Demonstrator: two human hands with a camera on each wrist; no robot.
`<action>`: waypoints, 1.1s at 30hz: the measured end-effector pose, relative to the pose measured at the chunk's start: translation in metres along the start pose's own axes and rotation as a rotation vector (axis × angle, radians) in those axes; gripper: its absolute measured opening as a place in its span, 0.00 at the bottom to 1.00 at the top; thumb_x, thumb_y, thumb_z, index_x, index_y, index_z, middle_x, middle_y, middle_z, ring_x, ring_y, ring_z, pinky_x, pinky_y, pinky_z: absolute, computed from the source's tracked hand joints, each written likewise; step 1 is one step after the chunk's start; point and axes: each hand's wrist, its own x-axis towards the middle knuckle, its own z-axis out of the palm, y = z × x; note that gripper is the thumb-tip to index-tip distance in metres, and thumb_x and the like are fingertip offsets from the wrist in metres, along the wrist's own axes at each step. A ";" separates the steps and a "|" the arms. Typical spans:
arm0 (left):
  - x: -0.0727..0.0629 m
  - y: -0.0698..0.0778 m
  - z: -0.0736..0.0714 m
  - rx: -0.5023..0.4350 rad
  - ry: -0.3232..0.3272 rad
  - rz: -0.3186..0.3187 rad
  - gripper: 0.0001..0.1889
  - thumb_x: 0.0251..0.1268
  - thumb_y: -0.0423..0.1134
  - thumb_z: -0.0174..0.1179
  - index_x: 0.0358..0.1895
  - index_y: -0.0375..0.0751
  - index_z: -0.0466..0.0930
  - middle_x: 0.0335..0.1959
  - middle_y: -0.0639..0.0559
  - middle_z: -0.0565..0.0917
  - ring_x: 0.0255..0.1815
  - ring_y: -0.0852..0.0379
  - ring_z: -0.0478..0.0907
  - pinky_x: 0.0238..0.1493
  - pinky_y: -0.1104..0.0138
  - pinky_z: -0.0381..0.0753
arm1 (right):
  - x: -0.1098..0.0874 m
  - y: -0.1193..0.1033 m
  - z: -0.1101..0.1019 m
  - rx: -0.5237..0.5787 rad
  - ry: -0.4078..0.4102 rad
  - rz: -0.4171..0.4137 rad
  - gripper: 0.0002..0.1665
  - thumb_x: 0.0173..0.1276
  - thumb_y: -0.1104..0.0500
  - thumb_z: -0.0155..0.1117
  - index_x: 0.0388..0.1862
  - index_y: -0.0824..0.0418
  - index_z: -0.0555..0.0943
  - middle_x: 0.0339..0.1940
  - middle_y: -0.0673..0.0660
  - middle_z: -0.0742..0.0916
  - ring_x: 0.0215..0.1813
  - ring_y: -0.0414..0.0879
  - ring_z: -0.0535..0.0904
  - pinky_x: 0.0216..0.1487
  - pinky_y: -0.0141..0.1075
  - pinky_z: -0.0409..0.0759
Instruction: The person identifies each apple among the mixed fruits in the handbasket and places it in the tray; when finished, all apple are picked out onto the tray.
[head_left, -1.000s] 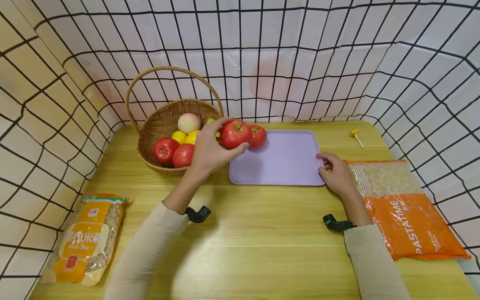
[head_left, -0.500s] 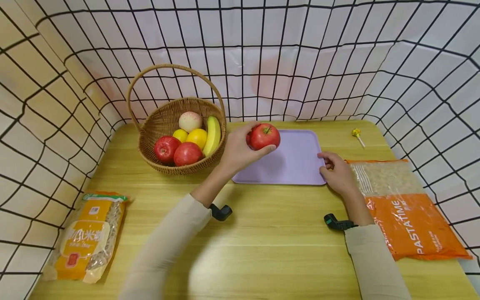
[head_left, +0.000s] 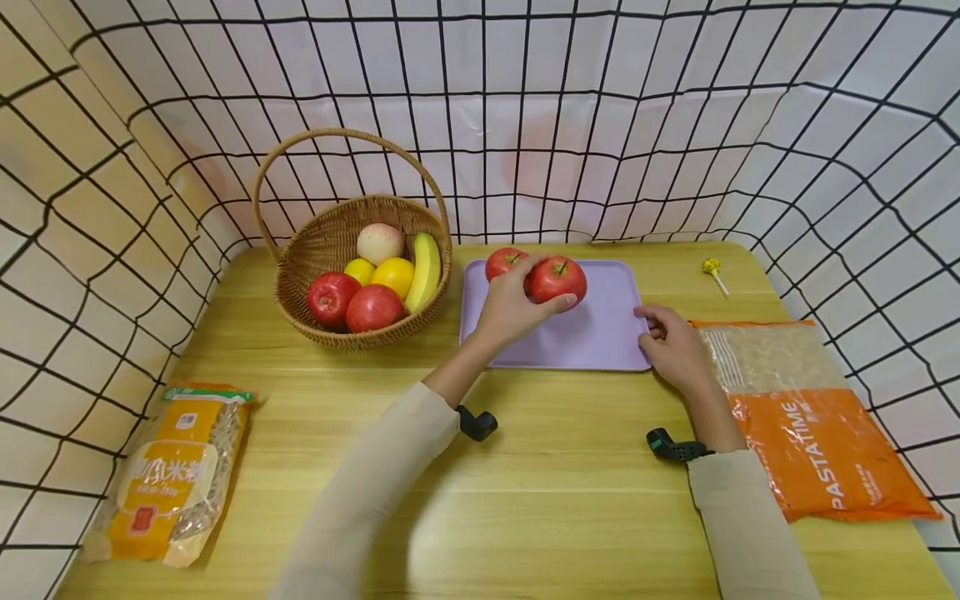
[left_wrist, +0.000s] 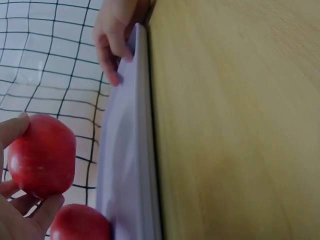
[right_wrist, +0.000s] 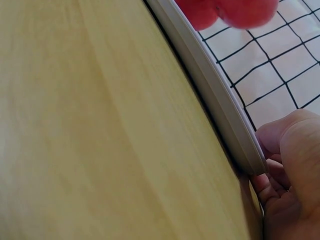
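Observation:
My left hand grips a red apple between thumb and fingers, over the lilac tray. In the left wrist view this apple sits above the tray's surface, with a second red apple lower down. That second apple rests at the tray's back left, partly behind my left fingers. At the tray's right edge my right hand pinches the rim; in the right wrist view the thumb lies over the rim and the curled fingers are beneath it.
Left of the tray stands a wicker basket holding apples, lemons, a banana and a peach. A lollipop lies at the back right. Bags flank the table: an orange pasta bag right, a yellow-labelled bag left.
My left hand has carried the apple rightward from beside the basket to over the tray's middle. The apple at the tray's back left shows again. My right hand stays on the rim.

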 end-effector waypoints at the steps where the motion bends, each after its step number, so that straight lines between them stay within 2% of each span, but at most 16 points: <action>1: 0.001 0.000 0.003 0.003 -0.009 -0.006 0.41 0.57 0.62 0.74 0.73 0.53 0.72 0.63 0.48 0.82 0.62 0.50 0.80 0.62 0.54 0.82 | -0.001 0.000 0.000 0.000 0.002 -0.001 0.26 0.73 0.62 0.56 0.70 0.61 0.76 0.55 0.64 0.81 0.51 0.55 0.75 0.49 0.39 0.71; 7: 0.010 0.003 0.017 0.003 -0.014 -0.027 0.41 0.60 0.60 0.73 0.74 0.47 0.71 0.64 0.47 0.82 0.62 0.51 0.79 0.64 0.54 0.81 | 0.000 0.000 0.000 0.002 0.007 -0.010 0.26 0.73 0.63 0.56 0.69 0.62 0.76 0.54 0.64 0.82 0.51 0.54 0.74 0.49 0.37 0.71; 13: 0.024 0.005 0.030 0.046 -0.014 -0.076 0.40 0.62 0.60 0.71 0.75 0.50 0.69 0.66 0.48 0.81 0.65 0.49 0.77 0.66 0.53 0.78 | 0.001 -0.001 0.001 0.007 0.002 -0.011 0.26 0.72 0.64 0.56 0.69 0.62 0.76 0.54 0.64 0.81 0.51 0.53 0.74 0.48 0.36 0.71; 20: 0.039 0.007 0.046 0.069 0.002 -0.031 0.40 0.62 0.55 0.73 0.75 0.47 0.69 0.65 0.48 0.81 0.65 0.50 0.78 0.68 0.54 0.78 | -0.001 -0.001 0.000 0.008 -0.008 0.018 0.27 0.73 0.63 0.56 0.70 0.61 0.75 0.56 0.65 0.81 0.52 0.55 0.74 0.50 0.40 0.72; 27: 0.046 0.004 0.059 0.051 0.002 -0.077 0.39 0.61 0.51 0.74 0.75 0.46 0.70 0.67 0.47 0.80 0.67 0.49 0.76 0.68 0.56 0.78 | 0.001 0.002 0.001 0.005 -0.002 0.010 0.27 0.73 0.62 0.56 0.70 0.62 0.76 0.57 0.64 0.81 0.53 0.55 0.75 0.53 0.43 0.73; 30: 0.047 0.003 0.061 0.038 0.007 -0.090 0.39 0.63 0.51 0.73 0.75 0.43 0.69 0.67 0.46 0.80 0.67 0.48 0.76 0.68 0.56 0.78 | 0.001 0.003 0.001 0.004 -0.004 0.000 0.26 0.73 0.62 0.56 0.70 0.62 0.76 0.57 0.64 0.81 0.54 0.56 0.75 0.54 0.44 0.73; 33: 0.047 0.002 0.060 0.051 -0.021 -0.080 0.40 0.66 0.53 0.70 0.77 0.41 0.66 0.69 0.45 0.78 0.69 0.48 0.75 0.70 0.56 0.77 | 0.001 0.003 0.000 -0.003 -0.004 -0.004 0.27 0.73 0.62 0.56 0.70 0.62 0.76 0.57 0.65 0.81 0.53 0.56 0.75 0.54 0.44 0.72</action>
